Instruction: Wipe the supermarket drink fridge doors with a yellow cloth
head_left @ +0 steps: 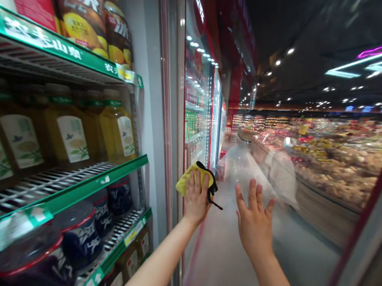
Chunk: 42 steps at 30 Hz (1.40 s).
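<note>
My left hand (195,200) presses a yellow cleaning cloth (186,180) with a black edge against the glass door (223,233), close to its hinge side. The fingers lie over the cloth, and a black loop hangs off its right side. My right hand (256,223) is to the right of it, raised with fingers spread and nothing in it. Its palm faces the same pane; whether it touches the glass I cannot tell.
To the left, an open cooler has green-edged shelves (109,176) with several bottles of yellow drink (119,128). Iced tea bottles (79,11) stand above, dark-labelled bottles (82,236) below. Through the glass appear an aisle (236,159), other coolers and a blurred produce display (335,158).
</note>
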Available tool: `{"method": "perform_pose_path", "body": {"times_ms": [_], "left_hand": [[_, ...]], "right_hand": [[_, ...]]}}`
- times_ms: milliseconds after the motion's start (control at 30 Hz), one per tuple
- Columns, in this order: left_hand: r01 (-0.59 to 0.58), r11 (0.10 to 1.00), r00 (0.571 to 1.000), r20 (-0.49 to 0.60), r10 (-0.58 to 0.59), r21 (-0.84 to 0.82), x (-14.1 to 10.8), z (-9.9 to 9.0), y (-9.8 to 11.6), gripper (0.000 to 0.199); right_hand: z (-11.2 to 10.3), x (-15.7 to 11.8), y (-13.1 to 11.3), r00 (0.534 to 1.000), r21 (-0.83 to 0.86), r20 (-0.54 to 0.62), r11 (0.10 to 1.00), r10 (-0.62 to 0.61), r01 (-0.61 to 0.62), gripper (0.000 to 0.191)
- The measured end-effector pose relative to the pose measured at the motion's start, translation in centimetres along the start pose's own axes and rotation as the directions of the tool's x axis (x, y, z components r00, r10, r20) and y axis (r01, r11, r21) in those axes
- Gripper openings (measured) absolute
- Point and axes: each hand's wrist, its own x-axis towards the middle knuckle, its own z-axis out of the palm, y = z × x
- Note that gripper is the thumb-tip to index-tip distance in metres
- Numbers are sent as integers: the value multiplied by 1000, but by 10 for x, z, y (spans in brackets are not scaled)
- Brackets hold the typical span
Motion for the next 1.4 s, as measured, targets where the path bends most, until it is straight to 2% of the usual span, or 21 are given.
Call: {"method": "perform_pose_path", "body": {"times_ms": [67,133,200,267,333,433,533,633,767,833,933,1100,1167,1233,1400], "left_hand": [[1,1000,1000,-9,-1,-10,21,-8,-8,85],[59,998,998,-36,-60,-25,43,-16,-12,91],[125,991,991,-51,-127,-38,52,-20,-12,97],[165,986,985,-41,-166,-31,40,-20,-9,100],[170,985,985,-13,-170,5,13,-16,-7,100],[112,991,992,45,-116,75,-28,-9,-13,91],[102,987,991,76,-112,123,-39,-7,-24,80],[123,985,990,62,-130,118,-13,-13,-31,81],[161,984,987,-7,-161,69,49,-30,-36,90],[157,986,987,-42,-155,52,72,-35,-40,91],[166,985,984,-68,-163,41,74,-33,-44,90],[197,980,979,-65,-194,43,25,-13,-49,79],[192,981,980,-62,-189,33,22,-11,-52,78],[185,983,980,-82,-184,12,38,-16,-55,76],[121,991,973,-192,-131,-61,110,-40,-62,65]], "right_hand": [[0,-2,-3,1000,-1,-13,1000,15,-15,66],[0,-4,-6,999,5,-44,1000,28,-28,64],[0,-7,-8,997,14,-75,999,34,-34,64],[-1,-9,-9,995,18,-91,999,34,-32,62],[-2,-11,-10,995,20,-93,999,31,-29,60],[-5,-13,-11,995,30,-95,999,35,-32,58],[-6,-15,-14,993,45,-109,998,48,-43,64],[-5,-16,-16,989,56,-140,998,47,-40,72],[-5,-16,-18,980,43,-199,999,14,-6,78],[-5,-16,-17,976,30,-218,999,-5,12,79],[-4,-16,-15,975,8,-220,1000,-24,27,75],[-4,-15,-10,988,2,-156,1000,-9,9,56],[-5,-14,-9,991,2,-132,1000,-1,1,50],[-5,-13,-8,992,1,-128,1000,5,-4,47],[-3,-11,-5,992,14,-125,1000,-2,3,47]]}}
